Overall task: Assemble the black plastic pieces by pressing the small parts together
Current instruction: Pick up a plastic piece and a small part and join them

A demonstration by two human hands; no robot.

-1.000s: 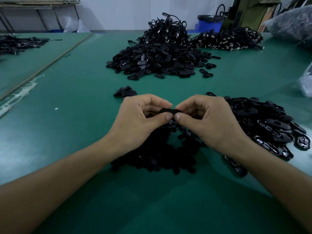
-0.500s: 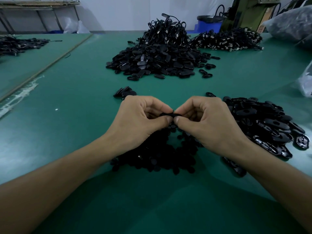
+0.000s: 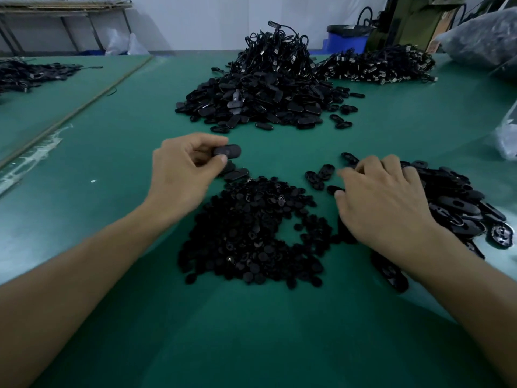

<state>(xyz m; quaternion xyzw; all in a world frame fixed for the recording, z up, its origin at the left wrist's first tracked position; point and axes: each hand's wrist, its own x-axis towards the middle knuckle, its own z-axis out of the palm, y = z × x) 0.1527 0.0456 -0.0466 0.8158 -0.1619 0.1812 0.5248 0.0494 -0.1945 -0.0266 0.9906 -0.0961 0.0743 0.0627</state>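
Left hand (image 3: 184, 175) pinches an oval black shell (image 3: 228, 151) by one end; right hand (image 3: 383, 200), fingers spread, may scatter the shell pile (image 3: 458, 203) beneath them.

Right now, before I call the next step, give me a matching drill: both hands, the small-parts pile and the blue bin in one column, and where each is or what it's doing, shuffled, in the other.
Column 1
1. left hand
2. right hand
3. pile of small round parts
4. blue bin

Column 2
A. beyond the far edge of the table
B. pinching one oval black piece
C. on the table, between the two hands
D. over the left edge of the heap of oval shells

Pairs: 1-B, 2-D, 3-C, 4-A.
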